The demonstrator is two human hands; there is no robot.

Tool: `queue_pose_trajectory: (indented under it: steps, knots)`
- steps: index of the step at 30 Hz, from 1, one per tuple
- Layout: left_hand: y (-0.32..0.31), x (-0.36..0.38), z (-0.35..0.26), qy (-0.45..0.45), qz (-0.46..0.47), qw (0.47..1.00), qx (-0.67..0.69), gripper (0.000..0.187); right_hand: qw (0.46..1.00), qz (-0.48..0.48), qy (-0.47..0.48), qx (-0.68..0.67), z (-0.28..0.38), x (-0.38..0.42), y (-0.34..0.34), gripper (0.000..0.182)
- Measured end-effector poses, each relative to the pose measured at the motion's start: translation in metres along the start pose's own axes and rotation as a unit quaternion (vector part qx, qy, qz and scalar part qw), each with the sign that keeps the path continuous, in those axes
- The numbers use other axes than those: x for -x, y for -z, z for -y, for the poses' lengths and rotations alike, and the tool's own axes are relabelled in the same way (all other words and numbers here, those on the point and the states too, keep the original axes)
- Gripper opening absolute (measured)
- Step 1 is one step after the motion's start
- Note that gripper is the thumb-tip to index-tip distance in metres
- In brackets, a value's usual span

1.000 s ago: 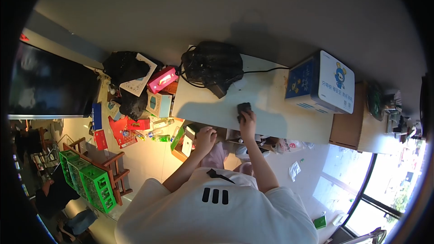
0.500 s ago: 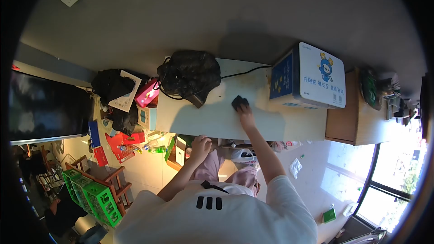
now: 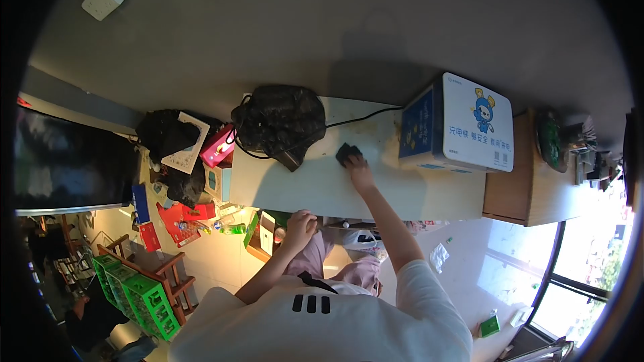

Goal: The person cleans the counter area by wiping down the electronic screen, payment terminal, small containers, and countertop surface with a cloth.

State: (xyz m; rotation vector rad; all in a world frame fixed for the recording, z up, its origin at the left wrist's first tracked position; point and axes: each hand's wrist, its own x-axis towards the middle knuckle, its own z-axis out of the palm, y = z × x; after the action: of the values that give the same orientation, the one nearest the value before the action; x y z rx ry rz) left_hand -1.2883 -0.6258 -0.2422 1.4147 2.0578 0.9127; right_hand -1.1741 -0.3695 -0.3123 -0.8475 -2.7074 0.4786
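Note:
My right hand is closed on a dark cloth, which lies against the pale tabletop. Near the front edge of the table, my left hand is held with its fingers curled; whether anything is inside it cannot be seen. A black bag with a cable sits on the table, left of the cloth. To the right stands a white and blue box with a cartoon figure on it.
A wooden cabinet adjoins the table on the right. Red boxes and bottles lie on the left, beyond a pink box. Green crates stand at lower left, near a seated person. A large screen is far left.
My right hand and the cloth have shifted slightly left over the tabletop. The whole view has tilted, so the table and the things on it appear a little lower.

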Motion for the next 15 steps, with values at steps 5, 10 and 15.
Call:
queue_pose_trajectory:
  steps: [5, 10, 15]
  knots:
    - [0.009, 0.001, -0.001, 0.013, -0.018, 0.999, -0.028, 0.014, 0.994, 0.046, -0.091, 0.043, -0.041, -0.095, 0.016, 0.034]
    - [0.017, -0.005, 0.012, -0.017, -0.01, 0.997, -0.07, 0.014, 0.995, 0.057, -0.076, 0.034, -0.015, -0.047, 0.017, 0.036]
    - [0.022, -0.128, -0.002, -0.059, -0.101, 0.982, -0.148, 0.019, 0.997, 0.01, -0.081, -0.008, 0.014, -0.001, 0.021, 0.034]
